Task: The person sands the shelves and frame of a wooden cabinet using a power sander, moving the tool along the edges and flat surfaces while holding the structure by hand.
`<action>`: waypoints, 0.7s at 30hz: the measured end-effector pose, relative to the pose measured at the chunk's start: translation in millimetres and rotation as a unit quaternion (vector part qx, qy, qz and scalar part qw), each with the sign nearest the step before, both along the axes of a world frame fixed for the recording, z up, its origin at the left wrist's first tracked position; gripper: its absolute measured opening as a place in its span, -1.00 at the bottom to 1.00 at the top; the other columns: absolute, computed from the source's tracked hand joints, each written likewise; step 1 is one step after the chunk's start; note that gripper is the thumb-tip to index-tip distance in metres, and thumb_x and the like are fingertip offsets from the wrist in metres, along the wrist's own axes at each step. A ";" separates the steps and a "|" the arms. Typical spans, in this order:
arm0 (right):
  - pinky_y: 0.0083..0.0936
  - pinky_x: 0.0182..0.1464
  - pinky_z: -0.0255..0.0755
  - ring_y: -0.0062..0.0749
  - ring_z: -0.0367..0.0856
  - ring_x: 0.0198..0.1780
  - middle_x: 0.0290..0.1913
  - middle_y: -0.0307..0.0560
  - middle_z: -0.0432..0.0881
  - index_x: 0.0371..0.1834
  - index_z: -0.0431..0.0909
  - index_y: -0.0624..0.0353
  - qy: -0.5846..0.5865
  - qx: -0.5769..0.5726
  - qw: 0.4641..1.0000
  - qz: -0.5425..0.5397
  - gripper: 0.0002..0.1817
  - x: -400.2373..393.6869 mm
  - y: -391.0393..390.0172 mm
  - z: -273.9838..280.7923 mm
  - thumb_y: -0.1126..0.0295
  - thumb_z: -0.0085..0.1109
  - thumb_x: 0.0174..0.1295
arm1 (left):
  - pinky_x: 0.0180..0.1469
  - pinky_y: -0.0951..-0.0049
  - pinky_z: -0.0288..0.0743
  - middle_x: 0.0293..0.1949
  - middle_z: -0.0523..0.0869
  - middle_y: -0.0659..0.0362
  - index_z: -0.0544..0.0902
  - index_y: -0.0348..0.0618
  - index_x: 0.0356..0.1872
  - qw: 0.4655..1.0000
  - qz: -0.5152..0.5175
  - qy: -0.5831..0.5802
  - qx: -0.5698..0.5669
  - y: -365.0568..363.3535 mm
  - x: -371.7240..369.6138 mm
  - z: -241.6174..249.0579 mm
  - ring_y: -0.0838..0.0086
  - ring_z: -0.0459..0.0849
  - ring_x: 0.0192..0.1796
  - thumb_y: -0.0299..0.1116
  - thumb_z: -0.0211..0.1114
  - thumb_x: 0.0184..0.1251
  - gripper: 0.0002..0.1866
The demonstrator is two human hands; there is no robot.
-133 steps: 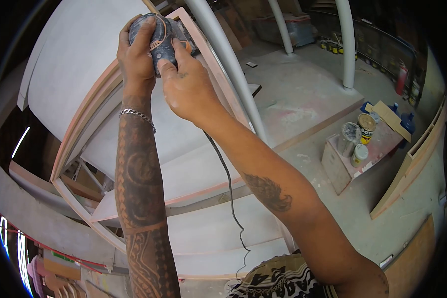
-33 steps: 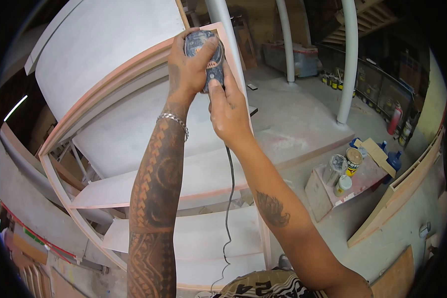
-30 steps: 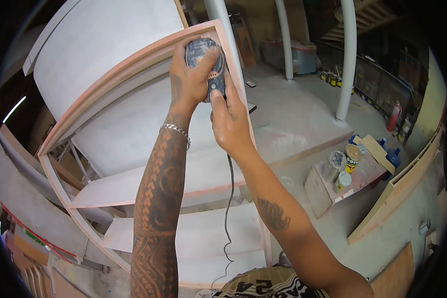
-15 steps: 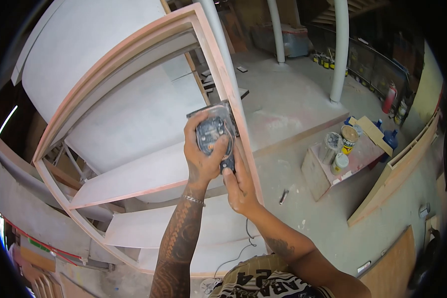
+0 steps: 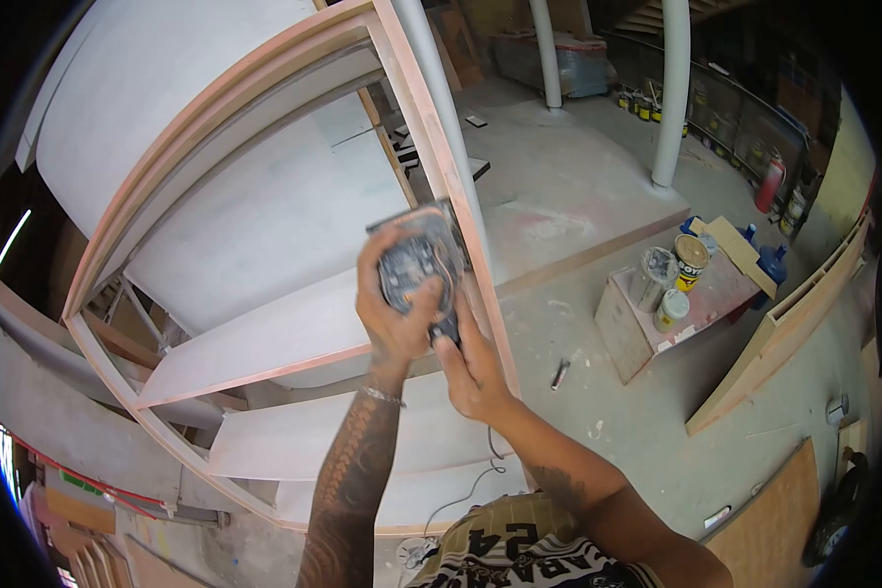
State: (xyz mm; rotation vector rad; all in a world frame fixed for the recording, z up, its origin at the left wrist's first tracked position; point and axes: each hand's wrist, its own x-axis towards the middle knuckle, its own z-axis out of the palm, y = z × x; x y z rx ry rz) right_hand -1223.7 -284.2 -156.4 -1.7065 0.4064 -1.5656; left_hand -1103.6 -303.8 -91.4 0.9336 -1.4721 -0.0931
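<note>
An electric sander (image 5: 419, 257), dark and dusty with a square pad, lies against the right upright of a curved wooden shelf frame (image 5: 441, 147). My left hand (image 5: 392, 304) wraps round the sander's body from the left, thumb over its top. Lower down, my right hand (image 5: 472, 367) grips the rear end of the sander. The tool and the left fingers are slightly blurred. White shelves (image 5: 265, 338) with pinkish edges run left from the upright. A thin cord (image 5: 465, 493) hangs below my right forearm.
Right of the frame, a low box table (image 5: 622, 328) carries paint cans (image 5: 691, 257). A curved wooden panel (image 5: 784, 328) stands at far right. Pale posts (image 5: 672, 98) rise behind, and a fire extinguisher (image 5: 770, 184) stands near the wall. A small dark object (image 5: 560, 374) lies on the floor.
The sander stays on the right upright with both hands on it, shifted very slightly left and blurred. The view has shifted a little.
</note>
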 end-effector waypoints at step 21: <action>-0.40 0.54 0.07 0.12 0.28 0.56 0.58 0.37 0.19 0.66 -0.10 0.34 -0.094 -0.035 0.994 -0.032 -0.25 38.7 -32.0 43.7 0.45 -0.01 0.49 | 0.42 0.29 0.37 0.13 0.68 -0.11 0.43 -0.25 0.39 0.999 -0.001 -0.007 -0.052 -40.7 20.8 54.6 0.26 0.66 0.21 -0.19 0.37 0.37 -0.36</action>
